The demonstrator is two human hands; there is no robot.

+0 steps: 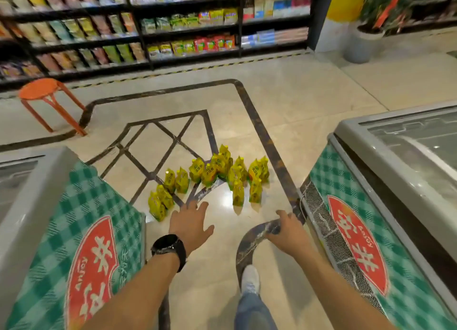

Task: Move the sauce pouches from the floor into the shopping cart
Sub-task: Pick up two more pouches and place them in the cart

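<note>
Left hand: the left hand (190,223) reaches forward and down over the floor, palm down, fingers straight and spread, holding nothing. A black wristwatch (170,246) sits on its wrist.
Right hand: the right hand (284,228) is stretched out at about the same height, fingers loosely bent downward, gripping nothing.
Pouches, place: the yellow sauce pouches (217,166) stand in a loose cluster on the floor (247,122), just ahead of both hands and touched by neither.
Nearest to left hand: a pair of pouches (158,203) at the cluster's left end, just left of the spread fingers.
Nearest to right hand: two single pouches (238,193) side by side, ahead of the gap between the hands and nearer the right one.
Rest of the cluster: it runs away from the hands, up and to the right, packed closest in the middle.
Pouches, stance: all upright on their bases, long axis vertical, capped spouts pointing up. The printed faces turn various ways.
Floor: pale glossy tile with dark inlaid bands. One curved band passes under the right hand.
Below the hands: a white shoe (250,279) and a blue jeans leg (249,310) between the forearms.
Sides: a chest freezer (37,206) on the left and another chest freezer (395,181) on the right, each with a green-checked front and a red oval label. The hands are between them.
Further off: an orange stool (47,92) at the far left, and stocked shelves (188,27) along the back.
</note>
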